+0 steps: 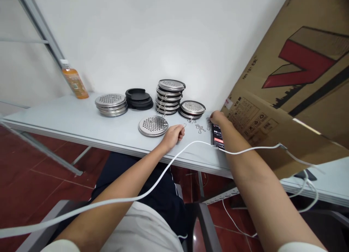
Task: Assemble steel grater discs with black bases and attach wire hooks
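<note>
Steel, perforated and round, a single disc (153,126) lay flat on the pale table (68,117), just beside the left hand (173,136). That hand rested near the table's front edge with its fingers curled in, and the loop of a small wire clip (184,125) showed at its fingertips, seemingly pinched there. The right hand (218,117) lay further right and well apart from the left, fingers bent down onto the tabletop at the top end of a phone (217,137) with a lit screen; whether it gripped anything could not be told. Between the two hands a few loose clips (200,127) were scattered on the surface. Behind them stood a tall pile of clipped discs (169,96), a lower pile (192,109) to its right, a heap of black lids (139,98) and a stack of bare steel discs (111,104) further left. An orange bottle (74,81) stood at the wall. A large cardboard box (289,99) leaned in over the right side of the table, crowding the right forearm, and a white cable (191,146) ran across both arms and over the phone
</note>
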The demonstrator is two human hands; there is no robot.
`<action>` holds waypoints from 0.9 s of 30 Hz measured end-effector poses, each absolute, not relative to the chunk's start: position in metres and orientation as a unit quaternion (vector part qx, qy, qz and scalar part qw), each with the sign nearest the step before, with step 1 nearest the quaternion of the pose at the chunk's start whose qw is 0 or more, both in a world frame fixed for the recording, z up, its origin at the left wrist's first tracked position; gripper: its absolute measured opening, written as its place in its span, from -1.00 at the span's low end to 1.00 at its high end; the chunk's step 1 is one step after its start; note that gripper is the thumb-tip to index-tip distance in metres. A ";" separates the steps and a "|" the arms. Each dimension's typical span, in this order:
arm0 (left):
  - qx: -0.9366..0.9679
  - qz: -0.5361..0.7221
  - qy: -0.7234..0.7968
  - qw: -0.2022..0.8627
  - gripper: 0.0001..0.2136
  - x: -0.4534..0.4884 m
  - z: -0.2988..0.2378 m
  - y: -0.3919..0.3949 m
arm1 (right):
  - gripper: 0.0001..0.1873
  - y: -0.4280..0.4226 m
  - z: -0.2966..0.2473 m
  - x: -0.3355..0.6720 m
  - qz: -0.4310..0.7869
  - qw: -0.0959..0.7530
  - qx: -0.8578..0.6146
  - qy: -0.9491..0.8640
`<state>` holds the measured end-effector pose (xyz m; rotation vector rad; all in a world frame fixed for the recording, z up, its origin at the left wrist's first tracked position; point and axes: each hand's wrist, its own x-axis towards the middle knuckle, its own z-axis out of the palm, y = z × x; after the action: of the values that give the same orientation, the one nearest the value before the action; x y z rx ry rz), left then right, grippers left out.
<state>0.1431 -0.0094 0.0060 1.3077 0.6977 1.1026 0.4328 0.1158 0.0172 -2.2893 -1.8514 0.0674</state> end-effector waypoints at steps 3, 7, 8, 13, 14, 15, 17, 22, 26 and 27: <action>0.578 0.466 0.317 0.590 -0.70 0.142 0.006 -0.010 | -0.66 0.118 0.016 0.432 0.029 0.073 -0.795 -0.601; 0.630 0.467 0.292 0.548 -0.69 0.142 0.001 -0.007 | -0.59 0.121 0.016 0.432 0.025 0.053 -0.804 -0.591; 0.635 0.470 0.289 0.540 -0.70 0.143 0.000 -0.006 | -0.56 0.122 0.016 0.431 0.023 0.051 -0.803 -0.593; 0.628 0.476 0.303 0.536 -0.74 0.143 -0.004 -0.003 | -0.55 0.131 0.012 0.425 0.027 0.039 -0.778 -0.627; 0.628 0.477 0.303 0.535 -0.75 0.142 -0.005 -0.003 | -0.56 0.132 0.011 0.423 0.029 0.037 -0.775 -0.630; 0.627 0.478 0.302 0.536 -0.76 0.142 -0.005 -0.003 | -0.58 0.133 0.010 0.421 0.029 0.035 -0.774 -0.631; 0.620 0.479 0.301 0.543 -0.75 0.142 -0.005 -0.004 | -0.59 0.133 0.009 0.419 0.029 0.038 -0.777 -0.628; 0.585 0.489 0.291 0.577 -0.77 0.142 -0.001 -0.007 | -0.63 0.126 0.013 0.416 0.020 0.073 -0.778 -0.624; 0.582 0.474 0.293 0.592 -0.79 0.141 0.002 -0.009 | -0.71 0.116 0.016 0.416 0.019 0.109 -0.769 -0.630; 0.582 0.468 0.295 0.596 -0.79 0.141 0.002 -0.010 | -0.71 0.114 0.017 0.416 0.022 0.123 -0.765 -0.631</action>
<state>0.1411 -0.0097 0.0024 1.3506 0.6856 1.0862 0.4156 0.1138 0.0166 -2.2330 -1.8421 0.0644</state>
